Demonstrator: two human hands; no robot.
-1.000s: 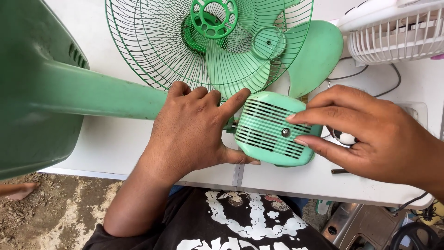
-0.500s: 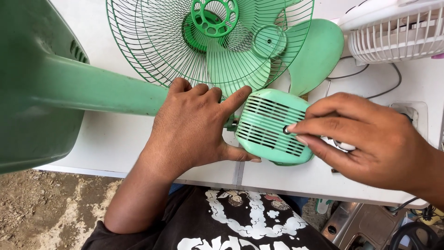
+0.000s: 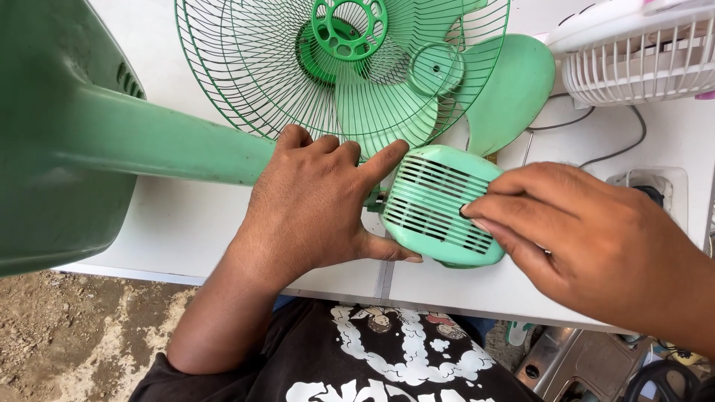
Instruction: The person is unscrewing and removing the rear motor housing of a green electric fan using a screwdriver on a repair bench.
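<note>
A green standing fan lies on a white table (image 3: pixel 186 223). Its stem (image 3: pixel 171 149) runs from the big base (image 3: pixel 52 149) at the left to the slotted rear motor cover (image 3: pixel 428 201) in the middle. My left hand (image 3: pixel 313 201) is wrapped over the stem's end, with the index finger on the cover's top edge and the thumb under it. The fingertips of my right hand (image 3: pixel 596 246) press on the cover's right side. The joint between stem and cover is hidden under my left hand.
The green wire grille (image 3: pixel 261 67) and a loose green blade (image 3: pixel 514 89) lie behind the cover. A white fan grille (image 3: pixel 640 59) sits at the back right, with a dark cable (image 3: pixel 611 149) and a white socket block (image 3: pixel 663 182). Dirt ground lies below the table's near edge.
My right hand has sunk lower across the cover's right side, hiding a small white part that showed beneath it. My left hand and the fan have barely moved.
</note>
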